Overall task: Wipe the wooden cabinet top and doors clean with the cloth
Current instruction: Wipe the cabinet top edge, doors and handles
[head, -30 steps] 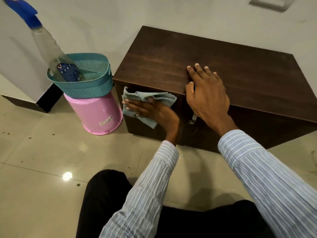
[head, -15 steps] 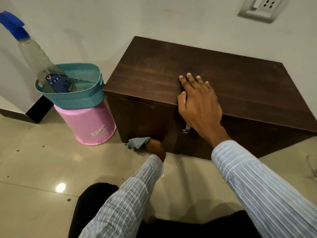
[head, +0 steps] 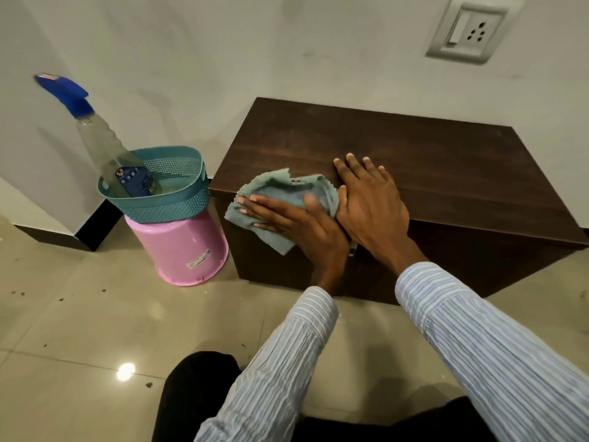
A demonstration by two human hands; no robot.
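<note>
Lying over the cabinet's [head: 430, 173] front top edge near its left end, the cloth [head: 280, 199] is pressed flat by the left hand [head: 296, 224], grip apart and fingers straight. The right hand [head: 369, 205] rests flat on the top, touching the cloth, grip apart too. To the left, a teal basket [head: 165, 205] holding a spray bottle [head: 105, 148] sits on a pink bucket [head: 181, 250]. The hands hide most of the door handle [head: 351, 250]. Half a second ago the cloth was down by the floor [head: 79, 314].

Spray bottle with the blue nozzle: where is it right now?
In the head view, the spray bottle leans in the teal basket, which sits on an upturned pink bucket on the floor, just left of the wooden cabinet.
</note>
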